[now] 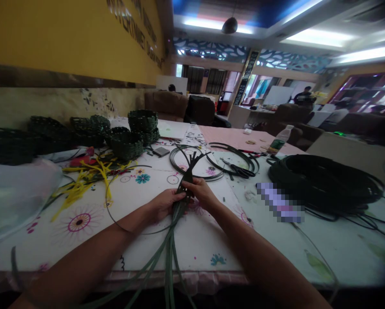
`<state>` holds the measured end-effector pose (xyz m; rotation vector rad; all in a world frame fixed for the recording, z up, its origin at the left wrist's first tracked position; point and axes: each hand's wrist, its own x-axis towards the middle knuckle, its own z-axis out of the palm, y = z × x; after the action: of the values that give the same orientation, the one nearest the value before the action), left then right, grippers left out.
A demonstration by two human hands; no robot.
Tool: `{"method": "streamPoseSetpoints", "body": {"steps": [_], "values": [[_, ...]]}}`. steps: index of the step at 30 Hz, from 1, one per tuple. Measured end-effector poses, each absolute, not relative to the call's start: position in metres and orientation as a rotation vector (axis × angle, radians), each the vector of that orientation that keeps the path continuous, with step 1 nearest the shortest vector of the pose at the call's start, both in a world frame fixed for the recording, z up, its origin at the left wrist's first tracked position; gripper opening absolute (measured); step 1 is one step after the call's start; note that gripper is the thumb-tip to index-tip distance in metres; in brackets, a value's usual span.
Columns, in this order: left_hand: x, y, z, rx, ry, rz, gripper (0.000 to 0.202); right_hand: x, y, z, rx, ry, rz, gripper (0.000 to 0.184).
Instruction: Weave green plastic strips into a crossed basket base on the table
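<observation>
A bundle of long dark green flat strips [171, 240] runs from the table's near edge up to my hands and fans out beyond them. My left hand [165, 204] is closed around the bundle from the left. Pinching the same strips from the right, just above the left hand, is my right hand [200, 191]. The strips cross each other where the hands meet, above the flowered tablecloth [83, 223].
Several dark woven baskets [128, 143] stand at the back left, with yellow strips [89, 176] in front. Scissors [239, 169] lie on thin loops of strip. A big black coil [321, 180] fills the right; a bottle [278, 141] stands behind. A clear plastic bag [15, 193] lies far left.
</observation>
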<state>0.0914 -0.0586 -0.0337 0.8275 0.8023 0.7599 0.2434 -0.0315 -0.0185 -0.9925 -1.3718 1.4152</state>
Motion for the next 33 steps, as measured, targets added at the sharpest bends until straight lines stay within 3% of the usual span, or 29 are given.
{"method": "streamPoseSetpoints", "body": {"steps": [18,21,26,33], "values": [[0.095,-0.063,-0.026,0.837,0.836,0.771,0.003,0.239,-0.025,-0.034,-1.013,-1.587,1.183,0.032],[0.092,-0.058,-0.029,0.854,0.861,0.795,0.003,0.244,-0.017,-0.034,-1.081,-1.773,0.912,0.038],[0.072,-0.039,-0.027,0.826,0.953,0.946,0.011,0.275,0.007,-0.027,-1.575,-2.179,0.036,0.031],[0.054,-0.024,-0.022,0.707,1.001,1.11,0.008,0.293,0.019,-0.03,-1.765,-2.339,-0.095,0.017]]}}
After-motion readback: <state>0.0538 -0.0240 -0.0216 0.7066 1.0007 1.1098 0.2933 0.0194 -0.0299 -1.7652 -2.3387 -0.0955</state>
